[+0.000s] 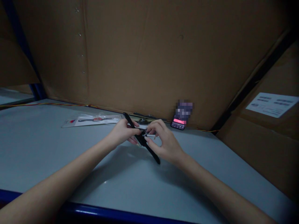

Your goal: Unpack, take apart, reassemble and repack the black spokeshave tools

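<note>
A long, narrow black object [153, 152] with a wider middle is held tilted above the grey table, one end up to the left and the other down to the right. Its exact kind is not clear. My left hand [123, 130] is closed around its upper part, thumb on top. At its middle, my right hand [163, 138] pinches a small shiny piece [145, 133] between thumb and fingers; the fingers partly hide it. A pale, flat strip [151, 135] shows by the right fingertips, and I cannot tell whether it is held.
Left of the hands lies a clear plastic package [93, 120] on the table [46, 149]. A phone [182, 115] leans on the cardboard wall [130, 56]. Thin dark items [151, 116] lie along the back edge, near a red-yellow wire [58, 104]. A cardboard panel [263, 133] stands right.
</note>
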